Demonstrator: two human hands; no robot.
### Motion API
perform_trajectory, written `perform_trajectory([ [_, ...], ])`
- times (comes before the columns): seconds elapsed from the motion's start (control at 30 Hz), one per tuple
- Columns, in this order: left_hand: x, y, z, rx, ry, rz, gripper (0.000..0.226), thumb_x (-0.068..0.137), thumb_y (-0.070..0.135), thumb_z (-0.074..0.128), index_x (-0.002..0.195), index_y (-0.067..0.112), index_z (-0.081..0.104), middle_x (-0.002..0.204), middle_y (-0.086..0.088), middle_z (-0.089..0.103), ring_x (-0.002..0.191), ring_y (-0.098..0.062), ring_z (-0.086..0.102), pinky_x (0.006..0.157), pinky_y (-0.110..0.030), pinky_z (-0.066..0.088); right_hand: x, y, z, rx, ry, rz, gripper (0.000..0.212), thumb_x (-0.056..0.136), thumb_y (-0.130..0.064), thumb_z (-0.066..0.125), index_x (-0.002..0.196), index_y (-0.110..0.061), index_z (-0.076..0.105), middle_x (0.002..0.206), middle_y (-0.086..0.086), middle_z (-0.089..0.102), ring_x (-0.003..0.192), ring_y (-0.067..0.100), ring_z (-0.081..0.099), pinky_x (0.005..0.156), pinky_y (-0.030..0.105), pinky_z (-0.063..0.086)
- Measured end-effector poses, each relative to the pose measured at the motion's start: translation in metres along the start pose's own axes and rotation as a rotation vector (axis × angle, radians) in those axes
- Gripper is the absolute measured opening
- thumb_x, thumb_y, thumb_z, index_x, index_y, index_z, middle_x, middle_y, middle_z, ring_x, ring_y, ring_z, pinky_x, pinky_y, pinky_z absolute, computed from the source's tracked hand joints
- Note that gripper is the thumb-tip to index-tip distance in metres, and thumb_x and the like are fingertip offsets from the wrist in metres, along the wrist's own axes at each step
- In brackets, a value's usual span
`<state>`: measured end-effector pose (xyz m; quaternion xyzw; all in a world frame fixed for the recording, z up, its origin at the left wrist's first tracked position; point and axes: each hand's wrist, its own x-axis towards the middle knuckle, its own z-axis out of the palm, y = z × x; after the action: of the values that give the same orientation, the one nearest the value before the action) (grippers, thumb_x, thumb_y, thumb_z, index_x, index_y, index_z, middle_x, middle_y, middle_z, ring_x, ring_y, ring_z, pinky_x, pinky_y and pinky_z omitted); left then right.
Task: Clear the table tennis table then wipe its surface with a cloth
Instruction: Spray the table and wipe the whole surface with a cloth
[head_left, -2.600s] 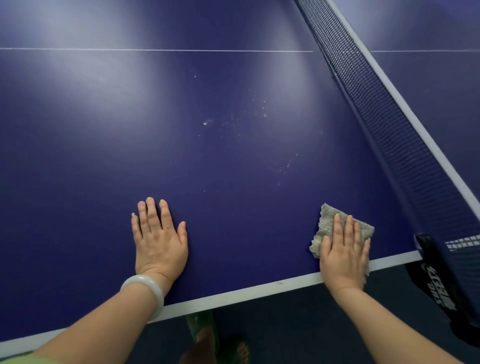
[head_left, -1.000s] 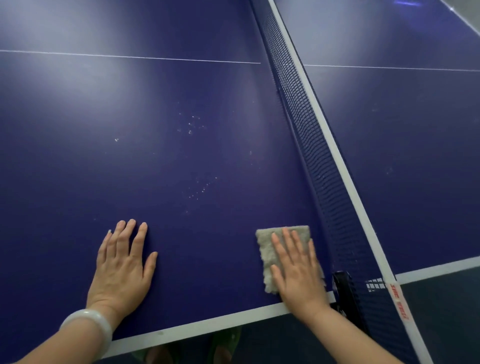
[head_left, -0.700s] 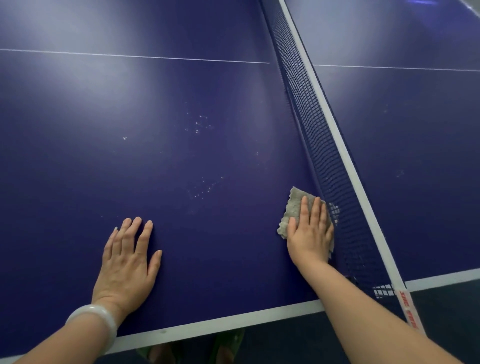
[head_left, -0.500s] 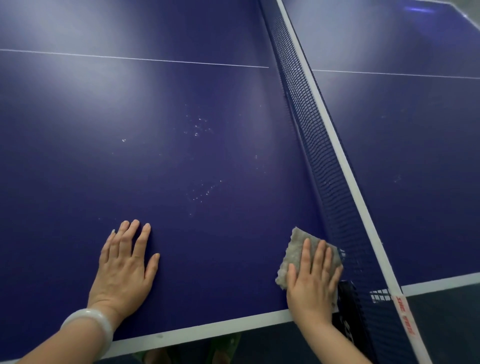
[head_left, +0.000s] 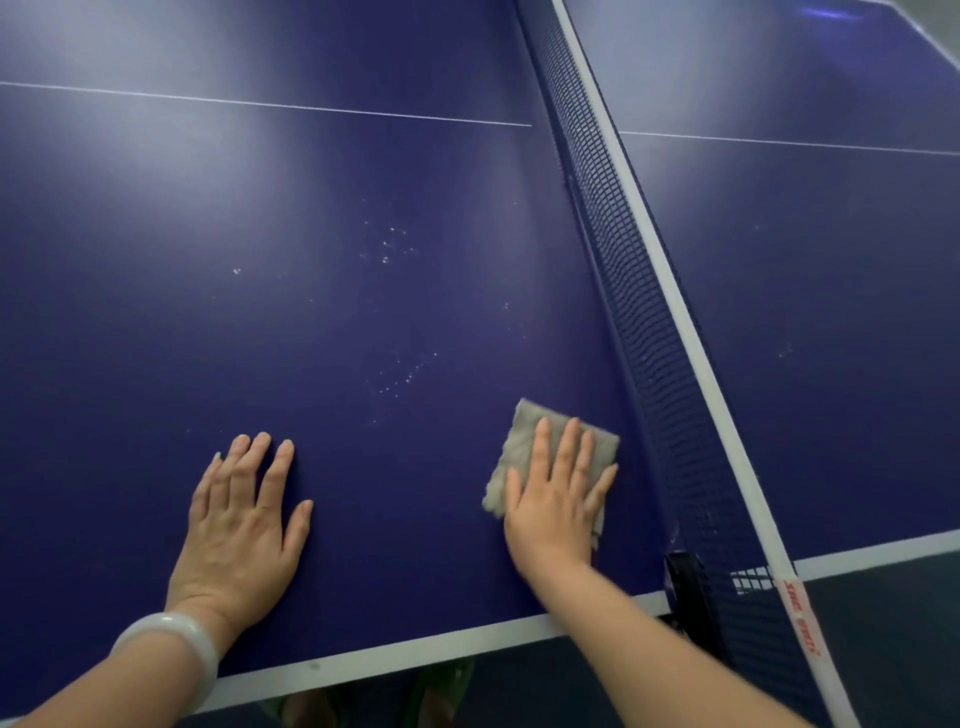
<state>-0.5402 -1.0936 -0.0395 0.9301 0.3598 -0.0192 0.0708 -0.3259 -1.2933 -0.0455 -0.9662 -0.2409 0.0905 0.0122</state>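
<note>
The blue table tennis table (head_left: 363, 166) fills the view. A small grey cloth (head_left: 524, 431) lies flat on it near the front edge, close to the net. My right hand (head_left: 558, 499) presses on the cloth with straight, spread fingers. My left hand (head_left: 244, 525) rests flat on the bare surface to the left, a pale bangle on its wrist. Small white specks (head_left: 392, 244) dot the surface farther in, with another cluster (head_left: 402, 376) just beyond the cloth.
The dark blue net (head_left: 639, 291) with a white top band runs diagonally at the right, clamped at the front edge by a black post (head_left: 691, 597). The table's white edge line (head_left: 415, 649) runs along the front. Dark floor lies below.
My right hand has slid the cloth away from the front edge, farther onto the table and slightly left of the net. My left hand has stayed flat in place.
</note>
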Motion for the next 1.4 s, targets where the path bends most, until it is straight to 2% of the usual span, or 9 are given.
perform_trajectory([
  [0.17,0.001,-0.002,0.002,0.02,-0.003,0.005,0.07,0.092,0.049,0.024,0.146,0.007,0.037,0.151,-0.016,0.031,0.144,-0.032,0.022,0.121,-0.043,0.007,-0.048,0.042,0.009,-0.076,-0.004,-0.334,0.068,0.095,-0.045,0.027,0.155,-0.017,0.015,0.162,0.013,0.009,0.15,0.03,0.008,0.115,0.06,0.013],
  [0.4,0.0,0.0,-0.001,0.045,-0.016,-0.004,0.069,0.092,0.049,0.025,0.146,0.009,0.036,0.15,-0.015,0.031,0.144,-0.032,0.023,0.12,-0.042,0.007,0.047,0.032,-0.011,0.05,-0.007,0.24,0.066,0.099,-0.046,0.018,0.155,-0.021,-0.005,0.162,0.012,-0.012,0.149,0.029,-0.013,0.118,0.059,0.0],
  [0.47,0.0,0.0,-0.001,0.047,-0.022,-0.008,0.069,0.092,0.05,0.024,0.147,0.01,0.036,0.151,-0.014,0.031,0.144,-0.031,0.023,0.12,-0.042,0.007,0.048,0.006,-0.01,0.051,-0.005,0.197,0.067,0.099,-0.045,0.02,0.155,-0.019,-0.005,0.161,0.014,-0.011,0.149,0.031,-0.012,0.117,0.06,-0.002],
  [0.6,0.0,-0.001,-0.001,0.042,-0.016,0.001,0.068,0.092,0.049,0.025,0.146,0.01,0.036,0.151,-0.014,0.031,0.144,-0.031,0.023,0.12,-0.04,0.004,0.0,0.003,0.005,-0.074,0.01,-0.169,0.07,0.095,-0.048,0.018,0.155,-0.014,0.008,0.161,0.019,0.005,0.149,0.035,0.003,0.117,0.059,0.002],
  [0.73,0.0,-0.001,-0.002,0.007,-0.016,-0.001,0.069,0.091,0.05,0.026,0.146,0.009,0.037,0.151,-0.015,0.031,0.144,-0.032,0.021,0.121,-0.035,-0.004,-0.01,0.044,-0.01,-0.211,-0.076,0.081,0.075,0.092,-0.053,-0.001,0.153,-0.009,-0.007,0.158,0.027,-0.001,0.147,0.042,-0.001,0.117,0.058,-0.006],
  [0.9,0.001,0.0,0.0,-0.024,-0.003,-0.007,0.072,0.089,0.052,0.025,0.146,0.009,0.037,0.151,-0.015,0.03,0.144,-0.033,0.019,0.12,-0.032,-0.007,-0.002,0.056,-0.027,-0.102,-0.133,0.309,0.074,0.1,-0.048,0.015,0.151,-0.002,-0.014,0.158,0.027,-0.01,0.148,0.036,-0.011,0.12,0.049,-0.006],
  [1.03,0.001,-0.001,0.001,-0.015,-0.003,-0.023,0.072,0.089,0.052,0.024,0.146,0.009,0.037,0.15,-0.016,0.029,0.144,-0.034,0.019,0.119,-0.029,-0.01,-0.005,0.048,-0.022,0.04,-0.097,0.431,0.074,0.1,-0.05,0.018,0.153,-0.009,-0.015,0.161,0.02,0.0,0.148,0.036,0.006,0.118,0.053,0.009],
  [1.2,0.001,0.0,0.0,-0.009,-0.018,-0.025,0.071,0.089,0.051,0.025,0.146,0.009,0.035,0.15,-0.017,0.028,0.144,-0.034,0.018,0.119,-0.028,-0.012,-0.013,0.04,-0.019,0.069,-0.094,0.479,0.074,0.1,-0.05,0.019,0.152,-0.011,-0.015,0.16,0.022,-0.007,0.148,0.038,-0.003,0.118,0.059,0.003],
  [1.4,0.0,0.001,-0.002,-0.023,-0.007,-0.023,0.071,0.09,0.052,0.022,0.146,0.009,0.035,0.151,-0.018,0.028,0.144,-0.034,0.018,0.117,-0.026,-0.016,-0.031,0.038,-0.012,0.022,-0.083,0.344,0.073,0.1,-0.05,0.018,0.151,-0.013,-0.019,0.157,0.022,-0.021,0.146,0.036,-0.02,0.118,0.058,-0.006],
])
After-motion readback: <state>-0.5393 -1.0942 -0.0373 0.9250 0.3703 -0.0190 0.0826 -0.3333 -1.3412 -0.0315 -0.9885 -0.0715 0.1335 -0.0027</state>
